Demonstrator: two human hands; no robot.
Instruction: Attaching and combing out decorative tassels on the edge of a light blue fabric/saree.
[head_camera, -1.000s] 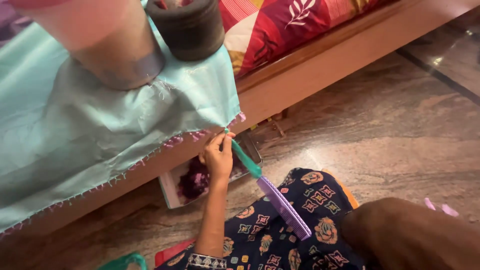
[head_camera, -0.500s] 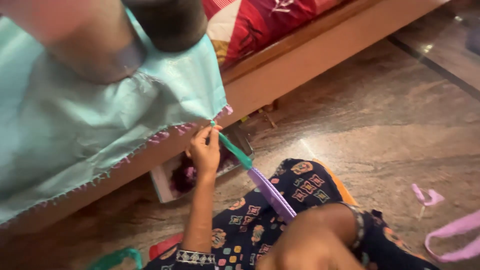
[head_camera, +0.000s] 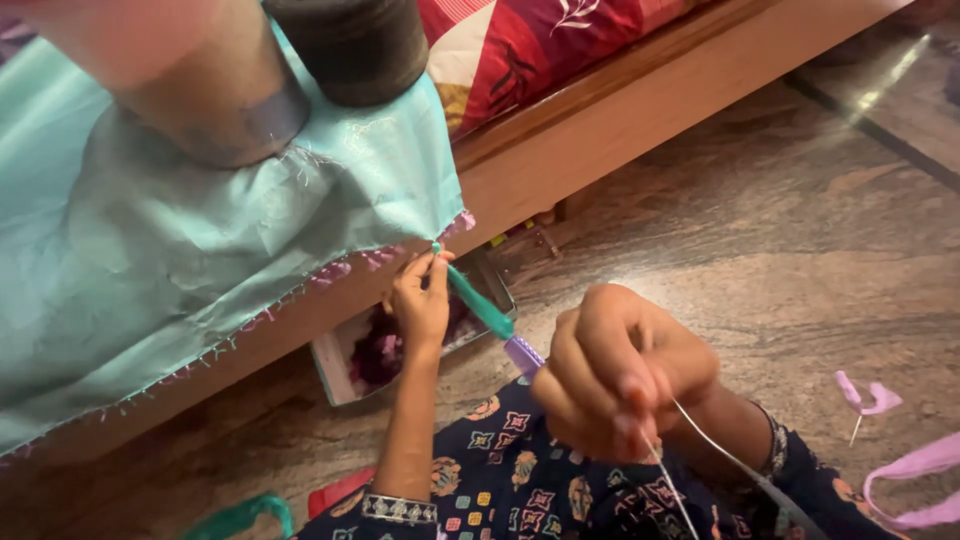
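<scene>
Up has come the right hand (head_camera: 620, 375); half a second ago it sat low at the bottom edge, and now it is big and close near the middle. Its fingers are curled shut and pinch a thin pale thread (head_camera: 700, 440) that runs down toward five o'clock.

At about ten o'clock from it, the left hand (head_camera: 420, 305) has stayed by the cloth edge. Its fingertips pinch the top of a thin tool with a green and purple handle (head_camera: 485, 312). That tool slants down toward four o'clock, and its purple end goes behind the right hand. Its tip meets the pink-trimmed corner of the blue-green cloth (head_camera: 200, 260).

Two round things, a pale cone (head_camera: 190, 80) and a dark spool (head_camera: 350, 45), stand on the cloth at twelve o'clock.

Just under the left hand, a small open box (head_camera: 340, 370) sits on the floor by the wooden bed frame (head_camera: 620, 130). Dark purple fluffy stuff (head_camera: 380, 355) lies inside it.

Pink ribbon bits (head_camera: 880, 400) lie on the floor at three o'clock.
</scene>
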